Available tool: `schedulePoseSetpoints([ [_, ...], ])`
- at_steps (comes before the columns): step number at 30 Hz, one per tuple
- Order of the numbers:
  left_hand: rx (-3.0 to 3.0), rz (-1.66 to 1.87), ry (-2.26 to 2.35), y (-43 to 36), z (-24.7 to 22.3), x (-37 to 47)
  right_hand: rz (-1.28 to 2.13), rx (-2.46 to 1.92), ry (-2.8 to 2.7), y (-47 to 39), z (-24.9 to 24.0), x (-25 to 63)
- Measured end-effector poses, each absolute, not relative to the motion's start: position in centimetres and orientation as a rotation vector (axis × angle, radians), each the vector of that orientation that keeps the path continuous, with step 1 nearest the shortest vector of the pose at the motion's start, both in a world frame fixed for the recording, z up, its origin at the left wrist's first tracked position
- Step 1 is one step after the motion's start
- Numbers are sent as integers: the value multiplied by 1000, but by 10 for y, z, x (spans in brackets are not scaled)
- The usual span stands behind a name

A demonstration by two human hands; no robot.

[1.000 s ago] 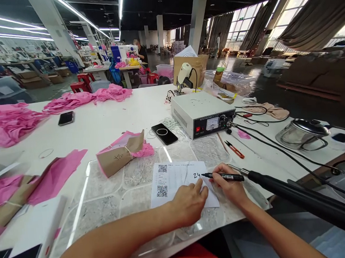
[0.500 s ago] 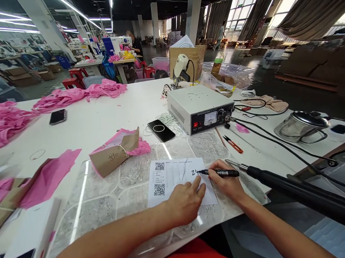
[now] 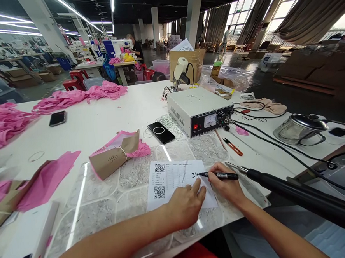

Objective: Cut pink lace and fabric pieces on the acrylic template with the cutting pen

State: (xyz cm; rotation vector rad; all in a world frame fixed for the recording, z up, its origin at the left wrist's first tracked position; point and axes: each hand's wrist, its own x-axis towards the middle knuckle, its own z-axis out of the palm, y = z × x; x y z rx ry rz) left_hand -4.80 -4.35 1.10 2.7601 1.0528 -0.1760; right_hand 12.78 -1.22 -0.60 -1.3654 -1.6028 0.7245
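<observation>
A white printed sheet (image 3: 167, 184) with two QR codes lies on the marbled plastic mat (image 3: 130, 201), bearing a handwritten "24" in black. My left hand (image 3: 187, 206) rests on the sheet's lower right part, fingers stretched out and holding nothing, with the index fingertip just below the digits. Between the thumb and fingers of my right hand (image 3: 227, 186) is a black marker pen (image 3: 222, 175), its tip touching the paper beside the "4". Left of the sheet lies a pink fabric bundle (image 3: 141, 149) wrapped in brown paper (image 3: 108, 162) and tied with a band.
A black phone (image 3: 161, 132) lies beside a white control box (image 3: 200, 108). Orange-handled snips (image 3: 233, 146) lie right of it. A black cabled handpiece (image 3: 299, 195) reaches in close to my right hand. Glass pot (image 3: 301, 127), pink cloth (image 3: 79, 96) and white box (image 3: 33, 235) lie around.
The pen and both hands hold nearly the same places; the written "24" looks the same. The view has shifted slightly.
</observation>
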Motion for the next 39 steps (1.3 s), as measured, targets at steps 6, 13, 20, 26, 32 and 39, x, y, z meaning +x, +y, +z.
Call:
schedulePoseSetpoints([
  [6,2757,-180,1055,-43,8,-49,909,-1257,-1309,-11,-14,137],
  [13,2711,-59,1054,-44,17,-52,778,-1172,-1194,-12,-15,140],
  [20,2664,128,1178,-60,41,-93,513,-1364,-1290,-28,-5,136],
  [26,2306,190,2110,-47,66,-193,437,-1176,-1771,-18,2,138],
  [32,2061,63,2505,-26,77,-261,308,-886,-2136,0,25,93],
  [39,2113,283,2320,-43,79,-254,107,-677,-2175,13,29,45],
])
